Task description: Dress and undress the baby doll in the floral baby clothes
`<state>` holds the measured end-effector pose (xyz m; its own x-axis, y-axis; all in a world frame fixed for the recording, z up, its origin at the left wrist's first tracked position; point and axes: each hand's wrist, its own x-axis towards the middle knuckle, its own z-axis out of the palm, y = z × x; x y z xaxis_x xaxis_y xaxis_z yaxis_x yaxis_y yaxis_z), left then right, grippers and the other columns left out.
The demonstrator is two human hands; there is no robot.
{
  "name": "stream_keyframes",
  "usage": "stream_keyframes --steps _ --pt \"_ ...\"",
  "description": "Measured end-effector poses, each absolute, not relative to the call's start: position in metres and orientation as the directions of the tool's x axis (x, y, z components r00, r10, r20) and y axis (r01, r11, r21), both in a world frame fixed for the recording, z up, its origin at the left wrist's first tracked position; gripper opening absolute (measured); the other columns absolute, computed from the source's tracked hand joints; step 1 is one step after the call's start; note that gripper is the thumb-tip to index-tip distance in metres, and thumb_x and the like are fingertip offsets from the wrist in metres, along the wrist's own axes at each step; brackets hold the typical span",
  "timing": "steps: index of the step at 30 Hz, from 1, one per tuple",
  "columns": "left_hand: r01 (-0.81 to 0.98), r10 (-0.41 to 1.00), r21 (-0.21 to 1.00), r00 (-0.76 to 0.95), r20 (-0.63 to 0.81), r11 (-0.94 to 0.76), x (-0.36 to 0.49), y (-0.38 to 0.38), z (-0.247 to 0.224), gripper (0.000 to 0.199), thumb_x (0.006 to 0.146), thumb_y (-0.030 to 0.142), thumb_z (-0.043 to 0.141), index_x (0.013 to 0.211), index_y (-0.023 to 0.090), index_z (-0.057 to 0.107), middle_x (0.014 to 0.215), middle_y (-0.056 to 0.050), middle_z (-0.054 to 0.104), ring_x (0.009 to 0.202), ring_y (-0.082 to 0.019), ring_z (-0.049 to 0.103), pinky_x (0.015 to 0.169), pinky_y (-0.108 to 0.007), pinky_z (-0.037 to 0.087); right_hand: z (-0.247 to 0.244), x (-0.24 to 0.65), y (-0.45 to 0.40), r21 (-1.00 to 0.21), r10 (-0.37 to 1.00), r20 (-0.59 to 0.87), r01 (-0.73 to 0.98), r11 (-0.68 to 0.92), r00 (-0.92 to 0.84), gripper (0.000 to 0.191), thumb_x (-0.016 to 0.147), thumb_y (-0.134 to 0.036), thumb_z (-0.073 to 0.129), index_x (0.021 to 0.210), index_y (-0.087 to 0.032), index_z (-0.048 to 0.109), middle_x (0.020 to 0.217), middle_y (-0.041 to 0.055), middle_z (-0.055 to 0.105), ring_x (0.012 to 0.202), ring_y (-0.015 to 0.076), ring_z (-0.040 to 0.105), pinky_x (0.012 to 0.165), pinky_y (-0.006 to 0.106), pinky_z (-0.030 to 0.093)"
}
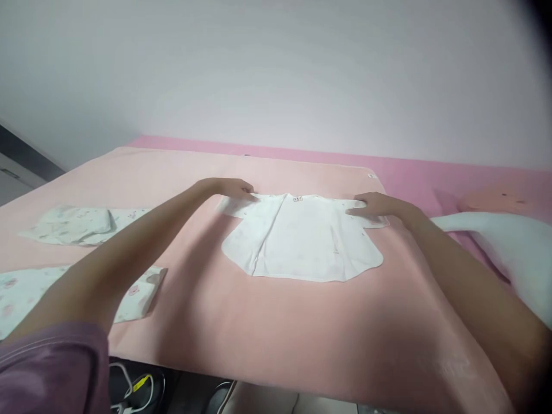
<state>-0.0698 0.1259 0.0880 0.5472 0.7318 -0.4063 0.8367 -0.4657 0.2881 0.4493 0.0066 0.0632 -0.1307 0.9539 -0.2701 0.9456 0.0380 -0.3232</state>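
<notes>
A small white baby shirt [297,241] lies spread out flat, front open down the middle, sleeves out to both sides, a small label at its neck. My left hand [236,188] is on the shirt's left shoulder and sleeve, fingers curled in on the cloth. On the opposite side my right hand [374,204] grips the other shoulder and sleeve between thumb and fingers. Part of each sleeve is hidden under the hands.
Folded white printed clothes [80,224] lie at left, with another folded printed piece [140,296] nearer, partly behind my left arm. A pink sheet [276,333] covers the surface. At right is a white pillow-like thing [513,247]. Cables [140,385] show below the front edge.
</notes>
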Motion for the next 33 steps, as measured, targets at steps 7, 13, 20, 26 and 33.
stream_keyframes --steps 7,13,20,26,33 --pt "0.917 0.834 0.221 0.396 -0.385 -0.333 -0.140 0.130 0.101 0.070 0.081 0.085 0.067 0.107 0.021 0.077 0.115 -0.012 0.079 0.106 -0.030 0.069 0.094 -0.035 0.049 0.066 0.527 -0.028 -0.386 0.928 -0.367 0.899 -0.208 0.058 0.058 0.084 -0.090 0.072 0.084 -0.032 0.068 0.083 0.0194 0.070 0.075 0.0415 0.072 0.077 0.068 0.057" --pt "0.953 0.908 0.112 0.302 -0.290 -0.281 -0.118 0.118 0.090 0.058 0.097 0.065 0.061 0.116 0.012 0.075 0.125 -0.021 0.076 0.115 -0.036 0.068 0.108 -0.046 0.049 0.062 0.495 -0.034 -0.201 0.979 -0.130 0.962 -0.183 0.159 0.071 0.088 -0.076 0.074 0.135 -0.023 0.068 0.133 0.0301 0.071 0.123 0.0520 0.071 0.101 0.071 0.057" --pt "0.804 0.834 0.221 0.531 0.149 -0.552 -0.019 0.028 0.035 0.066 0.114 0.056 0.032 0.162 0.016 0.054 0.176 -0.018 0.047 0.162 -0.035 0.044 0.133 -0.054 0.035 0.013 0.360 -0.071 -0.295 0.959 0.164 0.916 0.272 -0.232 0.078 0.112 -0.069 0.038 0.175 -0.024 0.039 0.183 0.0131 0.037 0.170 0.0391 0.035 0.139 0.060 0.033" --pt "0.770 0.813 0.269 0.522 0.257 -0.579 -0.001 -0.025 0.025 0.077 0.116 0.060 0.026 0.178 0.016 0.031 0.189 -0.014 0.022 0.176 -0.033 0.020 0.145 -0.054 0.012 0.003 0.332 -0.101 -0.158 0.915 0.221 0.913 0.375 -0.338 0.078 0.116 -0.067 0.024 0.181 -0.024 0.029 0.187 0.0110 0.025 0.176 0.0353 0.021 0.144 0.064 0.013" --pt "0.737 0.794 0.319 0.601 0.095 -0.596 0.014 -0.094 0.021 0.087 0.114 0.070 0.023 0.180 0.013 0.028 0.188 -0.016 0.019 0.177 -0.034 0.016 0.145 -0.056 0.016 0.002 0.296 -0.159 -0.254 0.885 0.168 0.848 0.465 -0.435 0.079 0.117 -0.068 0.021 0.184 -0.026 0.020 0.189 0.0056 0.018 0.177 0.0291 0.018 0.146 0.056 0.016"
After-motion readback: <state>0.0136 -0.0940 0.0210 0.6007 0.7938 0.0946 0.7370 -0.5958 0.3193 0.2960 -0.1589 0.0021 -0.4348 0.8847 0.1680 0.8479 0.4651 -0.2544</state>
